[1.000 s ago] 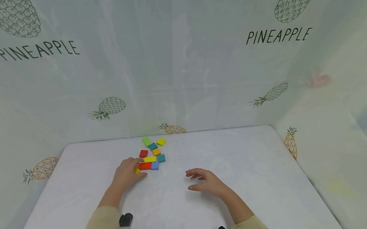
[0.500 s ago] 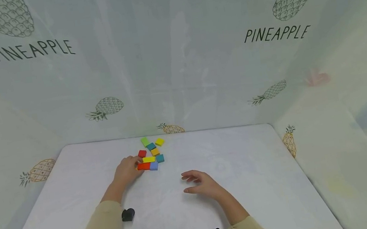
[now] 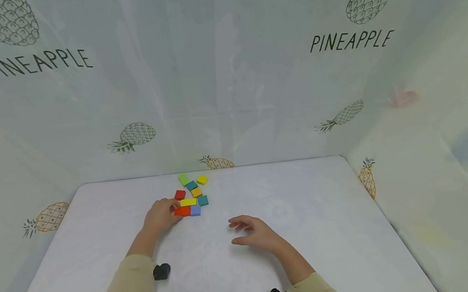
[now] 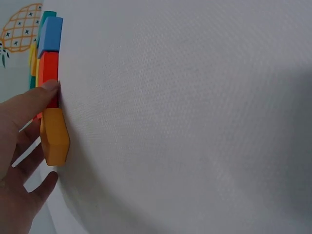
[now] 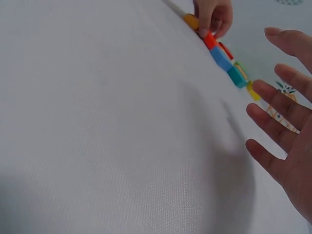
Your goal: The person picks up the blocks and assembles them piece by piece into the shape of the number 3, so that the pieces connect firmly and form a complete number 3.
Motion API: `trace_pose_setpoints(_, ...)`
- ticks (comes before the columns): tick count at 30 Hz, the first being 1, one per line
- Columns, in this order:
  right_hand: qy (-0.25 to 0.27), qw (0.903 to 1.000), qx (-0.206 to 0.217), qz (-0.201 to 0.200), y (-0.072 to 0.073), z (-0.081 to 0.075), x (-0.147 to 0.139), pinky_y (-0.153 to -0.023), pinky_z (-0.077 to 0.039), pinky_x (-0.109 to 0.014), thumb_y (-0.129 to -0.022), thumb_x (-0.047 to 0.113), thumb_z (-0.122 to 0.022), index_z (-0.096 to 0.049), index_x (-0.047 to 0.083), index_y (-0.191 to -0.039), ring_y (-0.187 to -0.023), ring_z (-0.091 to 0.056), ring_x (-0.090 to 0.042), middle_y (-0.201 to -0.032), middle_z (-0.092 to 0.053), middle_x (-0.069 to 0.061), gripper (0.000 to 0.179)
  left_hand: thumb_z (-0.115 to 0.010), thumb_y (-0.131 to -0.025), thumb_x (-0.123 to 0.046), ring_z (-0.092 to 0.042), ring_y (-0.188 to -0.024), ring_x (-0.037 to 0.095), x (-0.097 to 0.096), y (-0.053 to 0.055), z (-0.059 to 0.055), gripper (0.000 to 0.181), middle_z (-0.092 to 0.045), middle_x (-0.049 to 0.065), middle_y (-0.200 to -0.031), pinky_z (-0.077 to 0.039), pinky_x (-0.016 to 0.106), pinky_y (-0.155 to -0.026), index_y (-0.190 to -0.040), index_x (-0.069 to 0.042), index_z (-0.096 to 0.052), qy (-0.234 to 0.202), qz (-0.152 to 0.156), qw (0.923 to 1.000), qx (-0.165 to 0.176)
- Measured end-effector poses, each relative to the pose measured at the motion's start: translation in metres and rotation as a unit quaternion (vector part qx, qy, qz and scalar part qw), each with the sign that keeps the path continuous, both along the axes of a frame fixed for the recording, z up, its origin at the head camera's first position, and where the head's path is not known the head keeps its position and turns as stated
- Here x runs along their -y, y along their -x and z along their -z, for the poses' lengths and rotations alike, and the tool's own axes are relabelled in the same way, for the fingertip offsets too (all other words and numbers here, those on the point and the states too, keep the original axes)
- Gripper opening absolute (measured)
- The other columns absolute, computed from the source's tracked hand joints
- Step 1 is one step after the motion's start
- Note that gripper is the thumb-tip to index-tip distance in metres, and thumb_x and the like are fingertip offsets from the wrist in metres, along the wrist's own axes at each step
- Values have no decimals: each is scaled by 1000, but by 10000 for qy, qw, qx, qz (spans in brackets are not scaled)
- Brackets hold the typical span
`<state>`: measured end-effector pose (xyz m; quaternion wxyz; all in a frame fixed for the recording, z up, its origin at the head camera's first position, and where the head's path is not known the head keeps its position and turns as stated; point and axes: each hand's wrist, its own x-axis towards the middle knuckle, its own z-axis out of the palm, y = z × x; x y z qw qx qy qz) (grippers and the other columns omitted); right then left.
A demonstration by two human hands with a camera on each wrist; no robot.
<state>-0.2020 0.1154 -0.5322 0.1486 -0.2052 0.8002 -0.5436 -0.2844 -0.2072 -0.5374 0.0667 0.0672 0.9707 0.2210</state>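
At the left end of a group of coloured blocks, my left hand (image 3: 160, 216) pinches a long red block (image 4: 48, 68). Its thumb lies on the block's near face, with the other fingers partly hidden behind. An orange block (image 4: 54, 131) adjoins the red one beside the palm. Against the red block's right end sits a light blue block (image 3: 195, 210). Just behind lie a long yellow block (image 3: 188, 202) and a teal block (image 3: 203, 200). My right hand (image 3: 257, 232) is held over the table to the right, fingers spread and holding nothing.
Farther back are a smaller red block (image 3: 180, 194), an orange-yellow block (image 3: 196, 192), another teal block (image 3: 191, 185), a light green block (image 3: 183, 179) and a yellow block (image 3: 202, 179). The white table (image 3: 295, 197) meets a pineapple-print curtain (image 3: 223, 67) behind.
The left thumb has come in from beside the blocks onto the red block, and the hand now covers the orange block in the head view. The right hand has shifted slightly left.
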Motion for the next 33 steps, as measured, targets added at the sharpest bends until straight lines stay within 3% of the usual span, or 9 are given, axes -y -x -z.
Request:
trace_pose_setpoints(7, -100, 9999, -99, 4, 1, -5, -4, -99, -40, -50, -85, 18, -77, -57, 3, -132, -112, -56, -27, -123, -63, -9, 53, -81, -80, -21, -53, -96, 28, -4, -1, -13, 32, -60, 9, -99, -50, 43, -83, -108, -10, -68, 45, -110, 9999, -28)
trace_pose_setpoints(14, -176, 9996, -106, 197, 4, -7, -9, -99, -40, -49, -86, 18, -76, -57, 3, -132, -112, -56, -29, -123, -63, -10, 53, -80, -81, -19, -52, -97, 30, -19, -9, -29, 32, -60, 9, -101, -49, 44, -84, -108, -10, -68, -41, 32, 9997, -232)
trace_pose_setpoints(20, -173, 9989, -66, 440, 5, -6, -15, -100, -39, -51, -86, 17, -75, -57, 3, -132, -112, -56, -30, -123, -63, -9, 52, -82, -79, -17, -53, -100, 28, -39, -18, -26, 33, -62, 7, -102, -50, 43, -86, -109, -11, -68, -335, -16, 9993, -177)
trace_pose_setpoints(33, 59, 9967, -93, 805, 4, 7, -28, -98, -40, -52, -83, 18, -78, -55, 5, -135, -111, -56, -31, -121, -63, -11, 58, -83, -77, -14, -55, -95, 22, -84, -52, -16, 28, -63, 0, -99, -51, 40, -85, -101, -17, -69, -795, 193, 9963, -278)
